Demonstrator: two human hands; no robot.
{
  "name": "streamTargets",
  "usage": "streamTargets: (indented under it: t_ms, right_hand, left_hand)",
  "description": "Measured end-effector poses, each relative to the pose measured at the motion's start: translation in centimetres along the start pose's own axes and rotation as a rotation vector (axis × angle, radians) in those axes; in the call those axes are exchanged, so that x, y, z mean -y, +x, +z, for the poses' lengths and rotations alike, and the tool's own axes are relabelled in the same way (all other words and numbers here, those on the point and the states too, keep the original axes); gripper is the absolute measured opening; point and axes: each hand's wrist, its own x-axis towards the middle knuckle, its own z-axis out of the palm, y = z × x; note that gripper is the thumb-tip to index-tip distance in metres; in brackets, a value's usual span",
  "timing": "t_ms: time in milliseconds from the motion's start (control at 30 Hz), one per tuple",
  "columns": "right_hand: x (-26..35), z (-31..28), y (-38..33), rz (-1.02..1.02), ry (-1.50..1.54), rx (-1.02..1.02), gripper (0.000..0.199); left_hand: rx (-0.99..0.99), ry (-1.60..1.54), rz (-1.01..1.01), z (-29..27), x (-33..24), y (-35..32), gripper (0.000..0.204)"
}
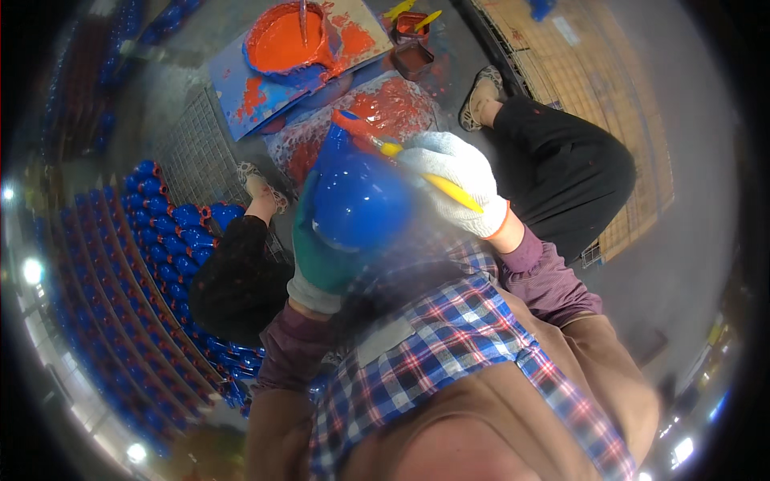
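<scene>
A glossy blue round-bodied vessel (358, 198) with a narrow neck is held up in front of me. Red-orange paint covers part of its rim. My left hand (314, 244), in a green-and-white glove, wraps round the vessel's left side and underside. In a white knit glove, my right hand (453, 172) grips a yellow-handled paintbrush (451, 192). The brush's tip meets the neck near the painted rim; its bristles are hard to make out against the paint.
Beyond the vessel, a bucket of orange-red paint (286, 38) stands on a paint-smeared board (230, 88). Small containers (412, 59) sit beside it. Many blue vessels with red rims (164, 232) are stacked at left. A wooden slatted panel (618, 104) lies at right.
</scene>
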Motion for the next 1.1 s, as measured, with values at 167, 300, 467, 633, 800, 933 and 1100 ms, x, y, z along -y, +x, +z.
streamTargets:
  t_ms: [167, 300, 467, 633, 800, 933, 1100]
  right_hand:
    - [-0.1, -1.7, 0.4, -0.072, 0.006, 0.049, 0.027]
    - [-0.1, -3.0, 0.0, -0.023, -0.038, 0.147, 0.027]
    - [0.8, -2.3, -0.2, 0.071, 0.059, -0.146, 0.027]
    - [1.4, -0.3, 0.5, 0.154, 0.239, -0.331, 0.029]
    - [1.8, 1.2, 1.8, 0.088, 0.159, -0.364, 0.027]
    - [3.2, 0.5, 2.7, -0.032, -0.075, -0.188, 0.028]
    - [3.4, -0.8, 1.4, -0.036, 0.011, -0.055, 0.027]
  left_hand:
    - [0.051, -0.431, -0.245, 0.0, 0.6, -0.8, 0.069]
    - [0.059, -0.779, -0.320, -0.5, 0.8, -0.7, 0.060]
    - [0.071, -1.220, -0.405, -1.6, 1.5, -0.8, 0.050]
    - [-0.113, -0.845, -0.431, -2.5, 4.4, -2.4, 0.056]
    - [-0.065, -0.677, -0.213, -2.0, 3.3, -2.7, 0.046]
    - [-0.058, -0.598, -0.225, -2.3, 4.6, -3.1, 0.045]
    - [-0.061, -0.322, -0.078, -2.5, 4.9, -3.3, 0.045]
